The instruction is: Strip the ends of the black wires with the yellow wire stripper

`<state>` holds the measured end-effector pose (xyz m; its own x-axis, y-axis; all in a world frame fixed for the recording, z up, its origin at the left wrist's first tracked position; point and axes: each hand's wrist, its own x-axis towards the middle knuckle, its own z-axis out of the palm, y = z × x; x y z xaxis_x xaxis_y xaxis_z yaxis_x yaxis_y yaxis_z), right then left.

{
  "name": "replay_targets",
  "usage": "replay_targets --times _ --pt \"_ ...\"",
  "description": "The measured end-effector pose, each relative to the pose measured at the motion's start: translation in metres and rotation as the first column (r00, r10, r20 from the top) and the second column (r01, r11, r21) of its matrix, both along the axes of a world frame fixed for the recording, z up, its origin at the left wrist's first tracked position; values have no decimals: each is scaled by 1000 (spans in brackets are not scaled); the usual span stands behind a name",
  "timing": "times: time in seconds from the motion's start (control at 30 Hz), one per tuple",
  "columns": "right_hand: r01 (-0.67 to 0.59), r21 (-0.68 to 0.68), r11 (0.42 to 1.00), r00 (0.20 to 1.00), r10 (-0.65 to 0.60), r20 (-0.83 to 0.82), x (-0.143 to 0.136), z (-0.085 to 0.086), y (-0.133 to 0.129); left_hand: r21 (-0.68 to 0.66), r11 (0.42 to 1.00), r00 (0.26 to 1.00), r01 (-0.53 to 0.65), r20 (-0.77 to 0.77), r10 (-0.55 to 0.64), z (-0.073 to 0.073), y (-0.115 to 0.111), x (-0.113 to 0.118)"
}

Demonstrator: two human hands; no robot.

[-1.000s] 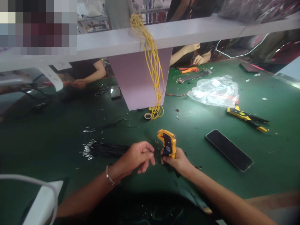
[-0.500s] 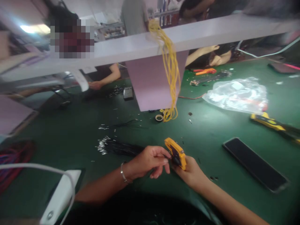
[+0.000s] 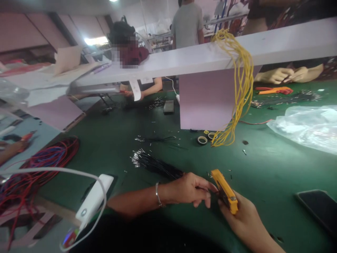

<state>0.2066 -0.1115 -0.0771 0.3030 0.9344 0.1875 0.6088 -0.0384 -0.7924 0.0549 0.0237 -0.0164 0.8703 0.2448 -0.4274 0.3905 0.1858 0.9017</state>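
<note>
In the head view my right hand point(image 3: 243, 212) is wrapped round a yellow-and-black hand tool point(image 3: 224, 188), whose exact kind I cannot make out. Its head points up and to the left. My left hand point(image 3: 193, 189), with a bracelet at the wrist, has its thumb and fingers drawn together close beside the tool. Anything pinched there is too small or hidden to name. Behind the left hand a bundle of black wires point(image 3: 160, 165) with bright metal ends lies on the green table point(image 3: 113, 154). A few more black wires point(image 3: 160, 138) lie farther back.
Yellow wires point(image 3: 242, 88) hang over the white shelf point(image 3: 168, 65) across the table. Tape rings point(image 3: 202, 140), a clear plastic bag point(image 3: 308, 126) and a phone point(image 3: 318, 211) lie around. At left are red wires point(image 3: 50, 161) and a white device point(image 3: 94, 196) with a cable. Co-workers' hands point(image 3: 286, 74) show beyond.
My view has turned left, so everything sits farther right in the picture and more of the red wires shows. Both hands stay together at the yellow tool, which appears more edge-on.
</note>
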Motion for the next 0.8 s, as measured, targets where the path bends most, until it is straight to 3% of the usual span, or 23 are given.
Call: replay_targets --times 0.2,0.33,0.43,0.8 --pt "31 5 1000 998 -31 51 0 -20 -6 72 997 999 24 -27 -22 1 0 0" --pt "20 -8 1000 998 -20 58 1 -26 -9 205 978 999 38 27 -45 -3 1 -2" --pt "37 -15 999 998 -36 55 1 -29 -10 228 973 997 31 62 -46 -8 2 -2" --pt "18 -7 1000 999 -19 -31 2 -24 -9 300 953 996 45 66 -68 0 0 -4"
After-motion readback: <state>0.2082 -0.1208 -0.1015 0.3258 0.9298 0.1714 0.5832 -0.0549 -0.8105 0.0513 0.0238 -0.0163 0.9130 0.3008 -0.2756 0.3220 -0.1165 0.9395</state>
